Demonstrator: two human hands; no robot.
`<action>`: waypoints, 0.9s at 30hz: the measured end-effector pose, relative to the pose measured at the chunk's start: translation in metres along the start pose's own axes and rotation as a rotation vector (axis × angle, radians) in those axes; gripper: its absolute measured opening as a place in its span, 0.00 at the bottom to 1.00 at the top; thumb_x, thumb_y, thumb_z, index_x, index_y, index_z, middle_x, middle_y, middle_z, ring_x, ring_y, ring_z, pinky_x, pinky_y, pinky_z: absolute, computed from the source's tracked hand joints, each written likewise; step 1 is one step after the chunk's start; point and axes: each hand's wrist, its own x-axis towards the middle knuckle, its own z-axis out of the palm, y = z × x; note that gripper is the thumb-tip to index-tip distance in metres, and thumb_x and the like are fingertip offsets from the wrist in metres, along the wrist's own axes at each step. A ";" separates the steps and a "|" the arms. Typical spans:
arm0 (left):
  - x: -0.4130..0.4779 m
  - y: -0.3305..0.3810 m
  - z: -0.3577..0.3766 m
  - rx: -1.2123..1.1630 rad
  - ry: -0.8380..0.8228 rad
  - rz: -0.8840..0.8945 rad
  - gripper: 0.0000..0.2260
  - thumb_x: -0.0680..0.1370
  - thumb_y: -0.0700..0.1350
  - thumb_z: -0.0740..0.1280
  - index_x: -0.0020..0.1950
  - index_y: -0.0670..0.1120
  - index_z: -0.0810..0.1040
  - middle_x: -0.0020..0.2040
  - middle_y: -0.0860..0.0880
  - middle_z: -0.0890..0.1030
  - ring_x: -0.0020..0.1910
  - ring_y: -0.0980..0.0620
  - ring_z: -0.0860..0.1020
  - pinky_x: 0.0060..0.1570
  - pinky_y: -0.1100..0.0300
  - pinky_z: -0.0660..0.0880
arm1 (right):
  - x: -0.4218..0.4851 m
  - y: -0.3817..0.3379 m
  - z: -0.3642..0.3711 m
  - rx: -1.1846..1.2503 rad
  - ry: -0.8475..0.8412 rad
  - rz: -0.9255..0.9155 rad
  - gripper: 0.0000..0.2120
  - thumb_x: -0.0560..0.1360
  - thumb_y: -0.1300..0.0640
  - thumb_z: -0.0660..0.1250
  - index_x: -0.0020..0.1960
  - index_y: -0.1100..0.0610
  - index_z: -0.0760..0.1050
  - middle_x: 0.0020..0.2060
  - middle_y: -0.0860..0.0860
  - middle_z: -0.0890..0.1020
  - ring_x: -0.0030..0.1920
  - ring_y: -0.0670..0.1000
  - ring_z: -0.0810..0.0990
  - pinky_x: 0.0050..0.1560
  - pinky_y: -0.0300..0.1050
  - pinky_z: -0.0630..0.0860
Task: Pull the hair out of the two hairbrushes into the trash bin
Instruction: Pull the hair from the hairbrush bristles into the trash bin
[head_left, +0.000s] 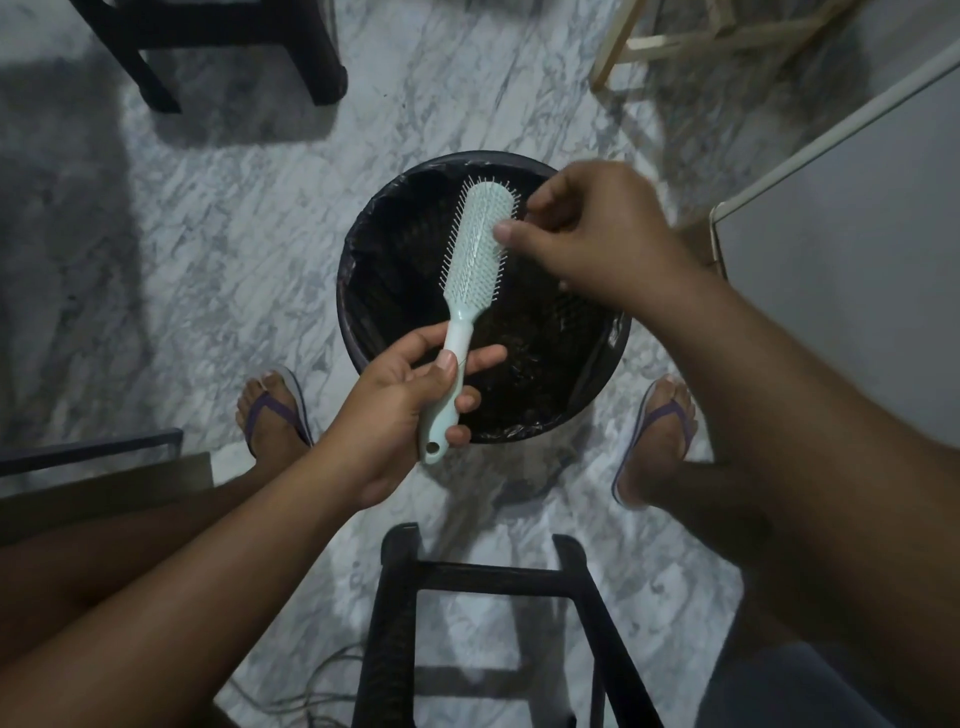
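One hairbrush (475, 244): my left grip (400, 410) holds its handle over the trash bin (353, 291).
Right grip (582, 234): pinching the bristles.
Next: tug hair free.

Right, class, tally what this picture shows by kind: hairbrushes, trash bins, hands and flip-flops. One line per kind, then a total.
hairbrush: 1
trash bin: 1
hands: 2, the left hand and the right hand
flip-flops: 2
Total: 6
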 end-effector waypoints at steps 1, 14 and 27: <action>0.000 0.000 0.001 0.005 -0.004 0.010 0.15 0.83 0.40 0.60 0.70 0.43 0.71 0.60 0.41 0.84 0.33 0.54 0.73 0.30 0.61 0.71 | -0.002 -0.001 0.006 0.096 -0.086 0.077 0.22 0.72 0.43 0.75 0.53 0.61 0.81 0.45 0.53 0.86 0.43 0.51 0.86 0.37 0.48 0.85; 0.000 0.002 -0.002 -0.084 0.046 -0.007 0.15 0.84 0.40 0.58 0.70 0.44 0.71 0.57 0.44 0.85 0.33 0.54 0.73 0.29 0.61 0.70 | 0.011 -0.013 -0.022 0.283 0.137 -0.187 0.08 0.81 0.58 0.66 0.48 0.62 0.81 0.35 0.49 0.85 0.33 0.46 0.85 0.32 0.39 0.80; -0.001 0.004 0.001 0.030 0.053 0.062 0.15 0.84 0.40 0.58 0.71 0.44 0.70 0.58 0.42 0.84 0.34 0.53 0.74 0.30 0.60 0.71 | -0.002 -0.010 0.015 0.028 -0.291 -0.133 0.11 0.76 0.51 0.73 0.45 0.60 0.84 0.36 0.51 0.87 0.35 0.47 0.87 0.37 0.43 0.83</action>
